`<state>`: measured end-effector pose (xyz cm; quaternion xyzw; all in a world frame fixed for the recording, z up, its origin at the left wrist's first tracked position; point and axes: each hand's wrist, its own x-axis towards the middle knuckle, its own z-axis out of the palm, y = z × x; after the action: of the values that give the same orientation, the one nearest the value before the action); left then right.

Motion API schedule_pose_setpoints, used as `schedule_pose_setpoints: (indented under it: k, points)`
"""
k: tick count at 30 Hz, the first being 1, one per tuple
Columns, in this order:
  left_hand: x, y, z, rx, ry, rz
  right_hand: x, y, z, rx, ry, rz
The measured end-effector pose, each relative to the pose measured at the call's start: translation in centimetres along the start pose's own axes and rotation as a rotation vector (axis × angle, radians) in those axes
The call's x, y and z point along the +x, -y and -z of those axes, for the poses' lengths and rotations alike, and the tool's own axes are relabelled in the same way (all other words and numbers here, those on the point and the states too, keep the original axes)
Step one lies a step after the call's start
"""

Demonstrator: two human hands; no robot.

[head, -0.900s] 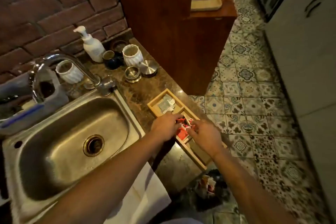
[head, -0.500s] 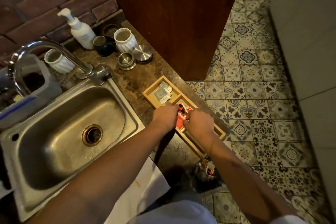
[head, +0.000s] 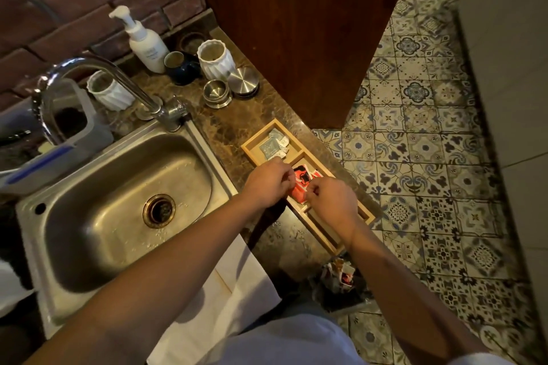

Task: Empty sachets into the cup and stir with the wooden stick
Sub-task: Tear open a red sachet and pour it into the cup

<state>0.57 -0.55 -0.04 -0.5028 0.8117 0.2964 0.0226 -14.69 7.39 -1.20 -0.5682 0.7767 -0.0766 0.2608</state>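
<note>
A wooden tray (head: pixel 366 217) with compartments lies on the brown stone counter, right of the sink. Its far compartment holds grey-blue sachets (head: pixel 272 146). The middle one holds red sachets (head: pixel 302 184). My left hand (head: pixel 268 182) and my right hand (head: pixel 332 201) meet over the red sachets, fingers pinched on one of them from either side. A white ribbed cup (head: pixel 215 58) stands at the back of the counter, with a dark blue cup (head: pixel 181 67) beside it. Another white ribbed cup (head: pixel 108 92) stands behind the tap. No wooden stick shows.
The steel sink (head: pixel 118 201) and tap (head: pixel 98 74) fill the left. A soap bottle (head: pixel 145 41), a steel bowl (head: pixel 216 92) and a steel lid (head: pixel 243 80) stand at the back. A bin of torn wrappers (head: pixel 341 278) sits on the tiled floor. A wooden cabinet (head: pixel 296 24) rises behind.
My view has tilted down and drawn closer. Both hands have stayed over the red sachets, with only small finger movements.
</note>
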Motion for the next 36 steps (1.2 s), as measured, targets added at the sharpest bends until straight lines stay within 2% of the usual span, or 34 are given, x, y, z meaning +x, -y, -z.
schedule_pose_setpoints:
  k: [8,15,18,20,23,27,32,34,36]
  points:
    - [-5.6,0.0,5.2,-0.159,-0.169,-0.1,-1.8,3.3,4.3,0.304,-0.005,0.311]
    - [-14.6,1.6,9.7,-0.421,-0.49,-0.091,-5.4,9.7,7.3,0.81,0.153,0.403]
    - [-18.6,2.8,10.8,-0.5,-0.625,-0.055,-7.1,13.0,7.2,0.939,0.237,0.415]
    - [-21.1,3.5,11.8,-0.47,-0.688,-0.04,-8.0,14.9,6.8,0.964,0.323,0.441]
    - [-24.8,4.7,13.9,-0.385,-0.716,-0.051,-9.3,17.7,6.4,0.931,0.392,0.53]
    - [-29.2,6.2,16.6,-0.27,-0.65,-0.079,-10.8,21.0,5.9,0.775,0.263,0.668]
    - [-33.3,7.5,16.7,-0.327,-0.676,-0.055,-12.8,24.2,5.0,0.476,0.159,0.934]
    - [-34.4,8.0,15.9,-0.38,-0.725,-0.023,-13.8,25.4,4.3,0.328,0.179,0.988]
    - [-35.4,8.6,14.9,-0.469,-0.798,0.03,-14.9,26.3,3.5,0.278,0.218,1.005]
